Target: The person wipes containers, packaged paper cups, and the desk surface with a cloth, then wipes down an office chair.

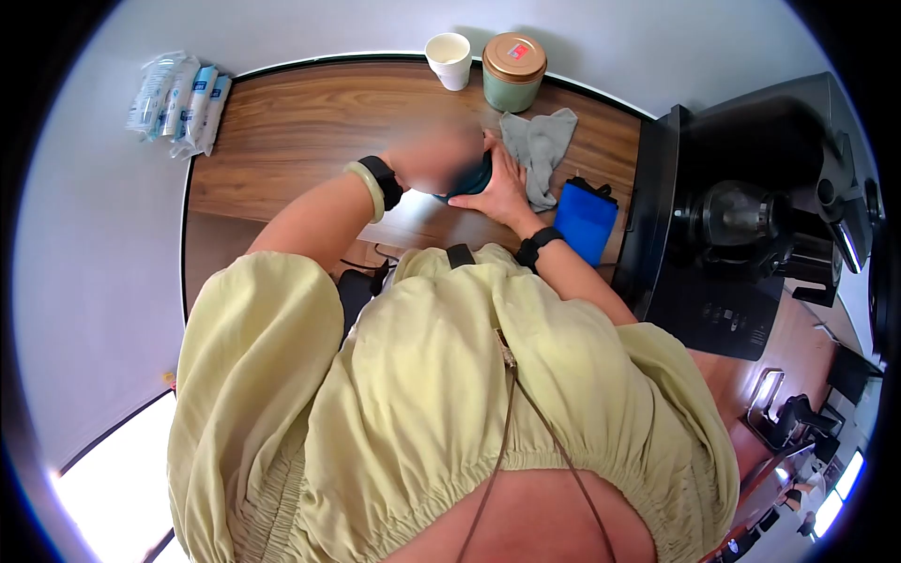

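Observation:
My right hand (504,190) curls its fingers and thumb around a dark teal object (472,180), whose kind I cannot make out. On the other side of that object is my left hand (435,155), so blurred that its fingers do not show. Both hands are over the wooden desk (291,122). Just beyond my right hand lies a crumpled grey cloth (544,150). A blue pouch-like item (587,222) with a black top edge lies to the right of my right wrist.
A white paper cup (449,62) and a green canister (513,73) with a copper-coloured lid stand at the back against the wall. Wrapped packets of wipes (183,103) sit at the far left. A black coffee maker (760,220) is on the right.

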Available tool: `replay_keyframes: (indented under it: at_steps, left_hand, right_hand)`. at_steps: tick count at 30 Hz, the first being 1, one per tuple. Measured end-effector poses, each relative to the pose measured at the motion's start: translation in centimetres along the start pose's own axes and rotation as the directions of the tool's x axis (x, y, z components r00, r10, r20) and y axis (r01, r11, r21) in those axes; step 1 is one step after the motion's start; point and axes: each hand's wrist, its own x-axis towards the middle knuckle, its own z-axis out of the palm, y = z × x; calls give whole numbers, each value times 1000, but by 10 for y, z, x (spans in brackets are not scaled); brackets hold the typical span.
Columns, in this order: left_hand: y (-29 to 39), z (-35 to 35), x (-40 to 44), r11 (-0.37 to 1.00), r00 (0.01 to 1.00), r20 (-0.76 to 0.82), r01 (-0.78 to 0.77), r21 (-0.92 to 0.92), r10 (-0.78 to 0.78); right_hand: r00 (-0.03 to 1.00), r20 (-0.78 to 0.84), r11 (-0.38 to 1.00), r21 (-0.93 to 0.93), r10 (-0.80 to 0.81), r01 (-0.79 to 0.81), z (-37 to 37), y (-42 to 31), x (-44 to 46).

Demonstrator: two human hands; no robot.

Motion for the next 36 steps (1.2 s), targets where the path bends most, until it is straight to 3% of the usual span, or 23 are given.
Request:
replay_keyframes:
  at_steps: [2,5,8,13,15,16,18,21,22,29,30,32,35,36]
  left_hand:
    - [11,-16,-2,997,997,73,31,77,-36]
    - [-10,1,-2,992,997,38,-74,105,70]
    - [-2,-10,-6,999,998,69,-10,50,6]
    - [16,-24,-5,993,993,-30,116,0,-116]
    - [28,-36,-3,944,948,-55,306,-124,-314]
    - [37,-46,4,859,877,-39,459,-228,-479]
    - [34,-69,18,562,647,100,719,-410,-756]
    - [31,-64,24,773,772,-120,586,-243,-624]
    - [37,-61,24,817,818,-60,563,-123,-572]
    - [53,-37,24,791,803,-5,586,-176,-596]
    - [52,-31,19,825,829,-66,539,-170,-556]
    - [52,-13,7,883,865,-184,444,-153,-467]
    - [56,3,-2,888,846,-269,445,-119,-460]
    - [57,8,-3,884,834,-294,429,-185,-466]
  right_hand:
    - [1000,3,1000,26,7,-7,-2,-4,0]
    - [999,29,998,42,36,-37,-5,-6,-1]
    - [999,45,999,30,22,-23,-6,-7,0]
    - [999,36,1000,6,14,-14,-8,-9,-2]
    - [1000,16,1000,9,-2,2,-4,-6,-3]
    - [1000,5,1000,10,-11,11,-4,-6,-2]
    - [999,-24,1000,8,28,-28,1,-9,-4]
    - [999,-39,999,0,35,-35,11,-9,-5]
    - [999,-28,999,5,36,-36,12,-9,-5]
    - [993,-63,988,-121,-100,92,17,-3,1]
    - [990,-77,981,-160,-119,106,19,-2,0]
    - [994,-89,997,-33,-71,68,21,4,0]
    - [996,-79,999,29,-40,42,20,8,-1]
    - [997,-73,999,28,-37,40,19,6,-1]
